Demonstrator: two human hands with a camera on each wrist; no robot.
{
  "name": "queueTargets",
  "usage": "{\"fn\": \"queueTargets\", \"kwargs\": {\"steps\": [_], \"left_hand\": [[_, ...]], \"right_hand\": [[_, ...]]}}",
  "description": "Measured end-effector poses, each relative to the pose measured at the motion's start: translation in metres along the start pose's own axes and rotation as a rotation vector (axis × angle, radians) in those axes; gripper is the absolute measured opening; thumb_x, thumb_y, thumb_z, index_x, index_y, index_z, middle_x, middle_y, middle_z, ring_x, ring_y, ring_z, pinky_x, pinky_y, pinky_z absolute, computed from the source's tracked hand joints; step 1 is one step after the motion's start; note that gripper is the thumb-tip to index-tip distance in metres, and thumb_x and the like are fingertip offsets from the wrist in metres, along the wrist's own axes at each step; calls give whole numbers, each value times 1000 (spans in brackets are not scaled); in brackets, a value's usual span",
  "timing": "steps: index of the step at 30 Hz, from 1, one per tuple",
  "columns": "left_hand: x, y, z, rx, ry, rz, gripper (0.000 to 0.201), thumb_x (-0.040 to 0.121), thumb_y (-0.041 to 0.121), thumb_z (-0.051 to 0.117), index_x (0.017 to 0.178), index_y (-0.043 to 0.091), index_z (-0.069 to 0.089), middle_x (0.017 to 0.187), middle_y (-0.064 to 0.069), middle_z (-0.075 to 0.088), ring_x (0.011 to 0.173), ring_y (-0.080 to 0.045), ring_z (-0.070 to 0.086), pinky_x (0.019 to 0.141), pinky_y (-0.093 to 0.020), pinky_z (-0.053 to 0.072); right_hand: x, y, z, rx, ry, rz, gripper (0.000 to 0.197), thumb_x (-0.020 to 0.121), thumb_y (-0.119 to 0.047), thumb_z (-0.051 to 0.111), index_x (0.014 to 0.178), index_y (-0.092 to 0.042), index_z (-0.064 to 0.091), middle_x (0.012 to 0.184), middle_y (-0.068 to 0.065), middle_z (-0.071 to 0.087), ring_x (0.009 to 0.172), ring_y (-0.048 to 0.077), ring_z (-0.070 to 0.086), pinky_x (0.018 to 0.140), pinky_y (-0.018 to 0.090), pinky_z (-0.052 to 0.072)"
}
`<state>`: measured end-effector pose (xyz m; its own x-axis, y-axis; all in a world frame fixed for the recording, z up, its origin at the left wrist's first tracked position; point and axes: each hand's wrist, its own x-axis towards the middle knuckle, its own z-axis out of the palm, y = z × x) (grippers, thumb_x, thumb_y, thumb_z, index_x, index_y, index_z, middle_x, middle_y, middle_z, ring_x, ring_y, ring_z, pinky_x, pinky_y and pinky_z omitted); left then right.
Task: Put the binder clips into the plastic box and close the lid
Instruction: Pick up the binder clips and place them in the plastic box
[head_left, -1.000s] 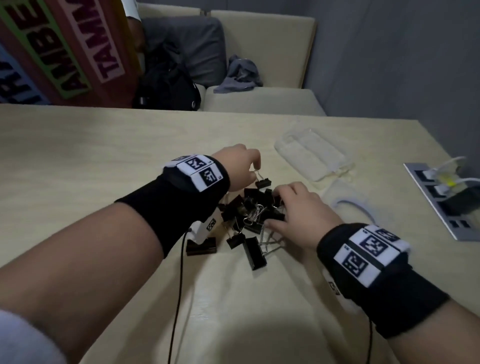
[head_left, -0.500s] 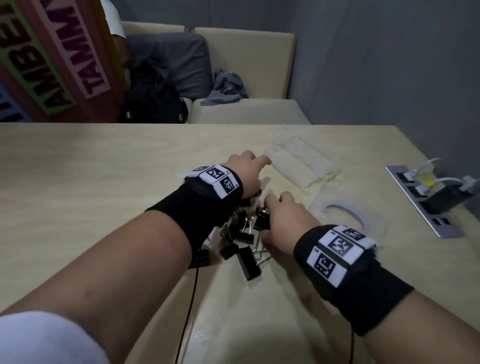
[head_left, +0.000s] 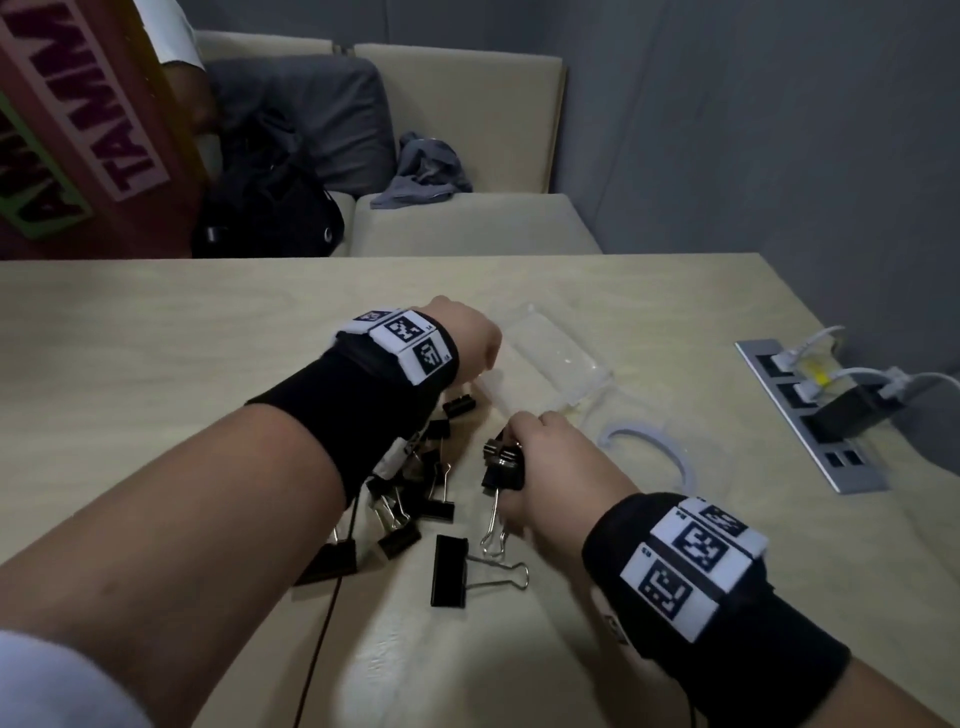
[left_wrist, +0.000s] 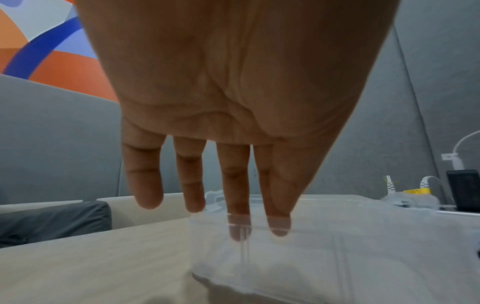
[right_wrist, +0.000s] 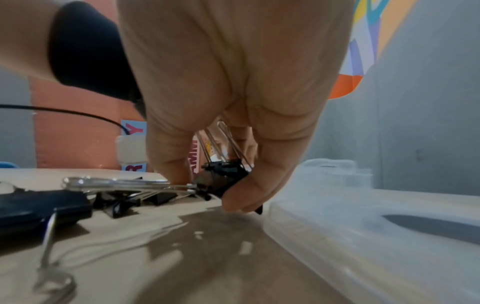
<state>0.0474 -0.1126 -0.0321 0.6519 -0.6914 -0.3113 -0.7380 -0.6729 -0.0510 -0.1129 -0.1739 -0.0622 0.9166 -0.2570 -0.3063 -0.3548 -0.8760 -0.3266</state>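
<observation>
One pale wooden table (head_left: 156, 364) carrying all items. One clear plastic box (head_left: 550, 358), far centre, lid (head_left: 644, 447) lying to its right. Left hand (left_wrist: 233, 92): fingers straight, two tips dipped inside the box, holding nothing. Right hand (head_left: 561, 467): fingers curled round several black binder clips (head_left: 501, 460), just near of the box. Remaining loose clips (head_left: 415, 499) scattered near-left.

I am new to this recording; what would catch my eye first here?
The right hand grips a bunch of black binder clips at the table's middle. Left of it, loose clips lie scattered. The left hand hangs open over the clear plastic box, fingertips past its rim.
</observation>
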Motion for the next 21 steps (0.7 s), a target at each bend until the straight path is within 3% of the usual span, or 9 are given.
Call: {"fn": "queueTargets", "kwargs": {"steps": [3, 5, 9, 12, 15, 19, 21], "left_hand": [[-19, -6, 1, -19, -17, 3, 30, 96, 24, 45, 119, 26, 66, 124, 0, 65, 117, -25, 57, 85, -28, 44], [-32, -8, 8, -86, -21, 5, 26, 94, 25, 50, 114, 25, 67, 120, 1, 67, 111, -22, 60, 89, -30, 47], [-58, -4, 21, -190, -47, 20, 21, 90, 25, 57, 106, 27, 70, 109, 4, 71, 99, -17, 62, 82, -27, 47], [-76, 2, 25, -209, -74, 37, 24, 90, 21, 57, 109, 27, 70, 111, 5, 69, 105, -17, 62, 82, -26, 45], [-93, 5, 23, -302, -14, 52, 28, 94, 23, 54, 120, 26, 66, 118, 4, 67, 110, -17, 60, 87, -24, 43], [-107, 12, 17, -755, 116, 44, 29, 100, 30, 45, 121, 19, 61, 103, -1, 73, 92, -20, 68, 79, -27, 48], [-110, 14, 13, -861, 143, 17, 27, 99, 34, 47, 117, 18, 59, 93, -1, 74, 80, -18, 69, 66, -26, 47]], "right_hand": [[-6, 5, -5, 29, 15, -8, 44, 75, -29, 71, 114, -20, 54, 110, 4, 53, 92, 24, 59, 80, 37, 53], [-13, 9, -7, 52, 21, -24, 36, 77, -31, 69, 109, -20, 57, 107, 2, 56, 89, 20, 58, 76, 31, 51], [-34, 14, -14, 163, -10, -37, 40, 77, -28, 72, 114, -22, 60, 105, -2, 62, 89, 17, 61, 71, 25, 48], [-46, 18, -18, 303, 48, -16, 39, 74, -26, 74, 111, -24, 61, 104, -2, 68, 83, 18, 68, 67, 27, 55], [-49, 19, -22, 438, 159, -8, 36, 74, -23, 75, 107, -25, 62, 102, 0, 67, 75, 21, 69, 63, 30, 58], [-44, 14, -22, 271, 326, -19, 41, 74, -24, 74, 113, -23, 60, 111, 2, 60, 94, 20, 57, 79, 30, 49], [-37, 9, -20, 222, 377, -27, 45, 76, -24, 73, 119, -21, 58, 116, 5, 55, 99, 21, 56, 83, 28, 45]]}}
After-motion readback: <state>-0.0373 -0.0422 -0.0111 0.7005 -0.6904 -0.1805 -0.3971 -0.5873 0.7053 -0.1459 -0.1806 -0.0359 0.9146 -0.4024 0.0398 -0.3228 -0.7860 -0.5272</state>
